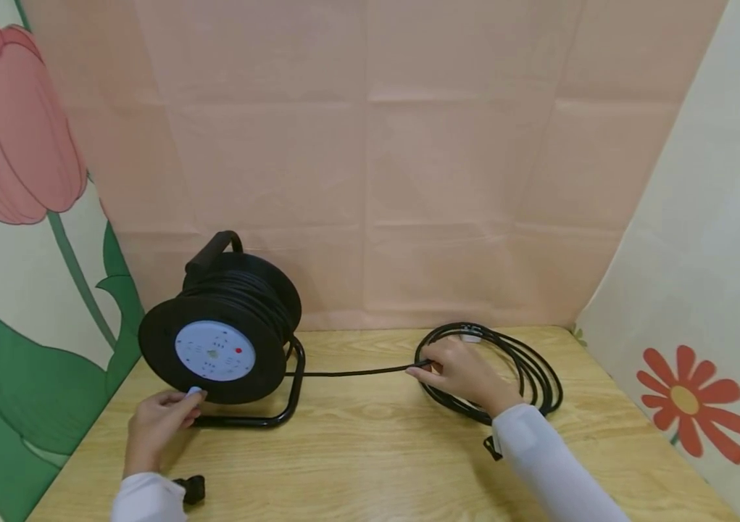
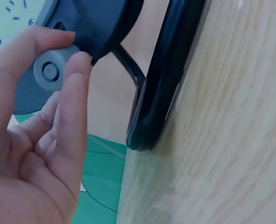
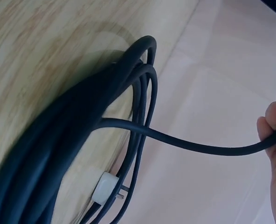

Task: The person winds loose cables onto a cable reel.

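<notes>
A black cable reel with a pale socket panel stands on its tubular frame at the left of the table. At the lower edge of its front disc, my left hand pinches a round grey knob between thumb and finger. Black cable runs almost straight from the reel to my right hand, which grips it between thumb and fingers. Beneath and around that hand lies a loose coil of the cable. A white plug with metal pins sits at the coil's far side.
The wooden table ends at a pink backdrop. Flower-printed panels flank it on both sides. Black straps of the wrist cameras hang below the sleeves.
</notes>
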Tool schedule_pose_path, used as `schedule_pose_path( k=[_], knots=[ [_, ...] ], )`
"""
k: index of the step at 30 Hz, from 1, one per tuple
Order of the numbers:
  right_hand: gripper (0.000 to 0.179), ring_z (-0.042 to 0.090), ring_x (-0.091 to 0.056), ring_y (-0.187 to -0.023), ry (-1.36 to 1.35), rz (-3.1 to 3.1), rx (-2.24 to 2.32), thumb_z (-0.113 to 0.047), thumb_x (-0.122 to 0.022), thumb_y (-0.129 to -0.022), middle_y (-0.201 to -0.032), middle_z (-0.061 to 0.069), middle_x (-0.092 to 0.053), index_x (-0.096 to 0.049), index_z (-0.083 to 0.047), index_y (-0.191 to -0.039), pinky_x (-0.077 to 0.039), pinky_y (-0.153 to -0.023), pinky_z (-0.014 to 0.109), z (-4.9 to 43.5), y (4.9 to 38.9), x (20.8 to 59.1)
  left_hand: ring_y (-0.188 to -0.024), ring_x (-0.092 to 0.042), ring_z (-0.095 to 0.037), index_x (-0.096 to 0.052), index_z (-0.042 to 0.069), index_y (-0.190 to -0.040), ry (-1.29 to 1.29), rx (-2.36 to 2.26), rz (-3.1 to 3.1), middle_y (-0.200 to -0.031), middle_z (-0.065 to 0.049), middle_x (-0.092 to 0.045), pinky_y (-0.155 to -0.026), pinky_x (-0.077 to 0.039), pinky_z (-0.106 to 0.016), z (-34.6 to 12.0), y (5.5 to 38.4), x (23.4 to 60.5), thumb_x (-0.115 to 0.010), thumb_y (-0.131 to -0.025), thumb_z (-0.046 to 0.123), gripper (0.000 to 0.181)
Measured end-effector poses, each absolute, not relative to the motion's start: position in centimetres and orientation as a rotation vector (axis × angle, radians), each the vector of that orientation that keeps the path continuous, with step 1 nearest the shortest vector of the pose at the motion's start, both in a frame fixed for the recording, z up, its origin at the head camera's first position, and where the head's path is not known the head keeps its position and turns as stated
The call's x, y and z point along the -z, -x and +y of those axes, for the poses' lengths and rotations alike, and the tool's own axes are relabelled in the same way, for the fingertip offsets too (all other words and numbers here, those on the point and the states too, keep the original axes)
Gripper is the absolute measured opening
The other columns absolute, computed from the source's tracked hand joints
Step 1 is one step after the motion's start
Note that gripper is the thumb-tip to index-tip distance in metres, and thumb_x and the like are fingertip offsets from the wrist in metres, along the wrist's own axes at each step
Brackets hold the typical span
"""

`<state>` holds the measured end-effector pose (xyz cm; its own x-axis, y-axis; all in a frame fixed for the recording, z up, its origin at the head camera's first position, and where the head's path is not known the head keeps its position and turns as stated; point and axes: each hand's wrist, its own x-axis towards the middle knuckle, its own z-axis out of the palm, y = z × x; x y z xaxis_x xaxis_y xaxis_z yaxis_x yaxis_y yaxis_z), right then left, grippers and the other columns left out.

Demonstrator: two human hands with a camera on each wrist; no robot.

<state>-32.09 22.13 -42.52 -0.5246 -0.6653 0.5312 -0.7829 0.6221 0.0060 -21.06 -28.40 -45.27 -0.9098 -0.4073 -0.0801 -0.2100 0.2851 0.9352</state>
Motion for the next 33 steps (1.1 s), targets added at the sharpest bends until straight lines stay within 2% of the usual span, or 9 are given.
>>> schedule_pose_path(
  k=[6, 13, 17, 22, 26, 33],
  knots=[
    [0.037, 0.005, -0.036, -0.059, -1.156, -2.291, -0.289, -0.046, -0.068, -0.094, -0.065, -0.006, -0.049, -0.055, -0.018, -0.075, -0.037, -0.059, 0.029, 21.8, 32.2, 43.1, -0.07, -0.07, -0.01, -0.059, -0.007, -0.106, -0.629, 1.735, -2.207, -0.079, -0.001, -0.072, -0.066, -0.058, -0.023, -28.4, 21.0, 45.3, -0.082, -0.085, 0.03, 0.048],
    [0.036, 0.005, -0.035, -0.059, -1.15, -2.266, -0.298, -0.047, -0.064, -0.097, -0.067, -0.012, -0.041, -0.052, -0.02, -0.077, -0.034, -0.056, 0.027, 21.5, 32.4, 43.4, -0.066, -0.068, -0.007, -0.056, -0.006, -0.105, -0.677, 1.904, -1.874, -0.072, 0.004, -0.069, -0.067, -0.058, -0.022, -28.2, 21.2, 45.3, -0.081, -0.085, 0.013, 0.037],
    [0.026, 0.004, -0.036, -0.059, -1.168, -2.243, -0.309, -0.036, -0.068, -0.096, -0.069, -0.015, -0.039, -0.053, -0.02, -0.083, -0.037, -0.056, 0.026, 21.2, 32.5, 43.2, -0.066, -0.066, -0.005, -0.058, -0.003, -0.101, -0.694, 2.001, -1.706, -0.073, 0.006, -0.068, -0.067, -0.057, -0.02, -28.2, 21.4, 45.0, -0.082, -0.083, 0.009, 0.032],
    [0.016, 0.004, -0.039, -0.063, -1.208, -2.233, -0.318, -0.021, -0.07, -0.096, -0.073, -0.014, -0.042, -0.054, -0.019, -0.092, -0.04, -0.059, 0.028, 20.6, 32.8, 42.8, -0.065, -0.066, -0.004, -0.063, 0.006, -0.088, -0.74, 2.101, -1.559, -0.072, 0.005, -0.069, -0.066, -0.056, -0.018, -28.3, 21.4, 44.8, -0.083, -0.083, 0.012, 0.022],
    [0.009, 0.003, -0.042, -0.065, -1.223, -2.252, -0.336, -0.027, -0.062, -0.101, -0.076, -0.015, -0.049, -0.057, -0.02, -0.098, -0.043, -0.062, 0.028, 20.2, 32.9, 42.5, -0.067, -0.066, -0.004, -0.067, 0.011, -0.081, -0.746, 2.191, -1.458, -0.072, 0.004, -0.07, -0.067, -0.056, -0.017, -28.4, 21.2, 44.5, -0.084, -0.083, 0.014, 0.017],
    [0.019, -0.003, -0.047, -0.062, -1.215, -2.272, -0.334, -0.041, -0.059, -0.101, -0.076, -0.015, -0.054, -0.06, -0.022, -0.098, -0.043, -0.053, 0.02, 20.0, 32.9, 42.4, -0.069, -0.067, -0.003, -0.071, 0.014, -0.081, -0.78, 2.323, -1.266, -0.075, 0.004, -0.071, -0.068, -0.055, -0.015, -28.4, 21.1, 43.9, -0.086, -0.081, 0.016, 0.014]
  ],
)
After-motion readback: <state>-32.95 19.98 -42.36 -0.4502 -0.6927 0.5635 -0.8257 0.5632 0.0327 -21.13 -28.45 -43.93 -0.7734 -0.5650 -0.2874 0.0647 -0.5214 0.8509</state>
